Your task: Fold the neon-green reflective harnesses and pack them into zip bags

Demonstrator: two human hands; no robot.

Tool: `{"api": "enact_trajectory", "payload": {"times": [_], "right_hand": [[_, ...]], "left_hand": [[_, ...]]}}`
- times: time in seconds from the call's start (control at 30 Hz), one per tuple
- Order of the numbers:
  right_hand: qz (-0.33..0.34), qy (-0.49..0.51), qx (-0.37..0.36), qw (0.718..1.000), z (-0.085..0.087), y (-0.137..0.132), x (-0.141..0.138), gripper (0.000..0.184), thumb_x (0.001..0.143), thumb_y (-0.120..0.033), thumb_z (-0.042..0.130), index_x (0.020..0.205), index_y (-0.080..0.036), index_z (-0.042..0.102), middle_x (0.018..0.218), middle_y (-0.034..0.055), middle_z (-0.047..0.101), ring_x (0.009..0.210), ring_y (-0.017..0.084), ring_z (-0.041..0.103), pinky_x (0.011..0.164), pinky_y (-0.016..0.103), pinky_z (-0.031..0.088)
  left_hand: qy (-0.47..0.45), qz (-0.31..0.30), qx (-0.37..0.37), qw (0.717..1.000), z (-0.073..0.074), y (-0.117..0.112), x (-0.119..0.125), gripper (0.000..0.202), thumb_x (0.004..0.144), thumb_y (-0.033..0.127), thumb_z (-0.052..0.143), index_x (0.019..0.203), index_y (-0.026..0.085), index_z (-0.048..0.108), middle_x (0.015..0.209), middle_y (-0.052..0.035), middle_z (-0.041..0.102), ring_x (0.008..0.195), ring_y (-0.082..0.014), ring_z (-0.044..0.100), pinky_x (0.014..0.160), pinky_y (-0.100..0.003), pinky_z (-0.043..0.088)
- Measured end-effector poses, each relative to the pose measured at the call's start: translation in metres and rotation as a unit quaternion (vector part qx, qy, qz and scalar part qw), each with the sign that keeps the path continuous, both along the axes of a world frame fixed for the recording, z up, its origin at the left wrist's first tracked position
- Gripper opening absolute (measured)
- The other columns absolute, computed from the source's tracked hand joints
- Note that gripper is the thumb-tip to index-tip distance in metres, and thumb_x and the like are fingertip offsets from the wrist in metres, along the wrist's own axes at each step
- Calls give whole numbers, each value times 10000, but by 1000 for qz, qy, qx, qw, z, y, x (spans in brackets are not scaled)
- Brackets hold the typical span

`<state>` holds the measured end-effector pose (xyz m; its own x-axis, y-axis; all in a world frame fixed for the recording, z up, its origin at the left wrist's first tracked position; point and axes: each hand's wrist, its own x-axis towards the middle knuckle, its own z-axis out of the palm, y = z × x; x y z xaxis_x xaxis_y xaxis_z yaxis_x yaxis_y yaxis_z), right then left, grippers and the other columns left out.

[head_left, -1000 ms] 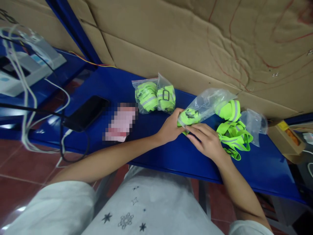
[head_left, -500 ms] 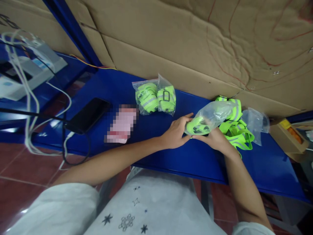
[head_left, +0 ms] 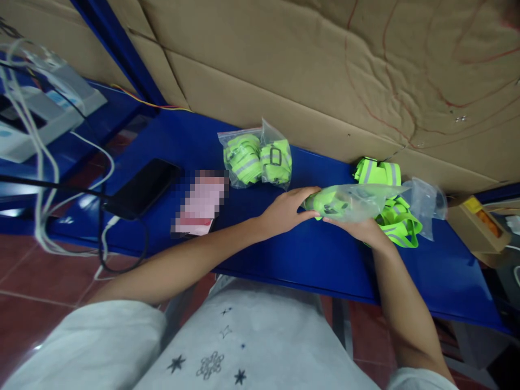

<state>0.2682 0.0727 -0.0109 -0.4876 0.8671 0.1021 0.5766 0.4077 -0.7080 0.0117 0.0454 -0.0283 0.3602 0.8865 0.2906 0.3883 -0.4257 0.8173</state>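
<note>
A clear plastic bag [head_left: 361, 199] with a folded neon-yellow reflective strap [head_left: 328, 201] inside is held between my two hands above the blue table. My left hand [head_left: 290, 208] grips the bag's left end, fingers behind it and thumb in front. From below and to the right, my right hand [head_left: 357, 228] holds it, most of its fingers hidden behind the plastic. Right of the bag lie a loose tangle of reflective straps [head_left: 406, 230] and, behind it, a folded reflective strap [head_left: 377, 172]. Two bagged reflective straps [head_left: 258, 160] stand side by side farther left.
Flat plastic bags [head_left: 424, 203] and an open cardboard box [head_left: 475, 227] are at the right. Leftward are a blurred pink object [head_left: 201, 203], a black phone-like device [head_left: 142, 187] and white cables [head_left: 44, 179]. A cardboard panel [head_left: 260, 86] backs the blue table [head_left: 300, 265].
The held bag has tipped flatter, its free end swinging down and right. More of the folded strap behind it shows. Both hands keep their hold.
</note>
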Motion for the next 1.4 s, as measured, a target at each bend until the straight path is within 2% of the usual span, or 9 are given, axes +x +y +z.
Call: {"api": "enact_trajectory", "payload": {"times": [0.13, 0.37, 0.47, 0.53, 0.7, 0.83, 1.13, 1.27, 1.4], "right_hand": [[14, -7, -36, 999, -7, 4, -7, 606, 816, -558, 819, 1303, -231, 664, 1306, 104, 718, 1227, 346, 676, 1155, 547, 489], [-18, 26, -77, 997, -13, 3, -16, 680, 699, -577, 902, 1255, -239, 706, 1305, 89, 730, 1278, 355, 657, 1176, 534, 473], [-21, 41, -99, 994, -6, 2, -14, 647, 714, -597, 886, 1215, -224, 718, 1260, 93, 749, 1226, 345, 688, 1137, 518, 507], [-42, 70, -121, 989, 1, 0, -14, 640, 813, -640, 789, 1279, -217, 676, 1171, 94, 773, 1126, 308, 730, 1057, 486, 558], [-138, 201, -145, 959, 11, -6, -22, 783, 869, -646, 732, 1472, -235, 450, 882, 21, 732, 880, 212, 726, 907, 389, 581], [-89, 200, -69, 973, 8, -14, -33, 710, 815, -604, 800, 1362, -273, 491, 1070, 45, 652, 991, 210, 666, 871, 357, 571], [-170, 143, 12, 975, -5, -24, -44, 230, 795, -240, 725, 895, -241, 518, 694, -59, 494, 600, 122, 436, 623, 294, 375], [-201, 199, -5, 959, -1, -22, -41, 283, 756, -260, 769, 843, -244, 499, 660, -63, 454, 595, 115, 403, 600, 283, 351], [-189, 279, -111, 935, 16, -18, -36, 358, 842, -502, 727, 926, -269, 468, 603, -87, 388, 477, 106, 362, 473, 267, 338]], "left_hand": [[29, -1, -25, 999, -3, 5, -2, 551, 931, 368, 749, 1420, 188, 572, 1446, -108, 665, 1323, -261, 645, 1140, -388, 496], [40, 34, -50, 997, -10, 9, -4, 449, 852, 261, 810, 1264, 153, 670, 1316, -159, 714, 1366, -408, 562, 1189, -616, 357], [6, 35, -69, 997, -12, 9, -2, 510, 852, 361, 817, 1293, 182, 635, 1313, -129, 717, 1286, -361, 624, 1147, -555, 429], [-68, 38, -116, 990, -12, 9, 1, 630, 869, 476, 788, 1377, 188, 552, 1231, -118, 743, 1087, -288, 713, 972, -440, 550], [-278, 99, -243, 924, 1, 8, 5, 741, 847, 572, 779, 1359, 151, 448, 950, -75, 748, 703, -158, 681, 653, -279, 525], [-307, 74, -323, 892, 22, 3, 3, 736, 840, 549, 800, 1368, 148, 481, 808, -52, 749, 646, -162, 699, 640, -268, 500], [-323, 17, -510, 797, 25, -20, 12, 946, 796, 423, 881, 1544, 228, 336, 1111, -159, 802, 772, -200, 783, 614, -239, 473], [-293, 4, -481, 826, 30, -29, 18, 1024, 829, 561, 812, 1588, 180, 239, 1067, -168, 795, 729, -226, 770, 591, -276, 496], [-225, 27, -242, 944, 22, -32, 17, 1288, 712, 589, 898, 1650, 244, 86, 966, -49, 722, 733, -186, 676, 662, -310, 516]]}}
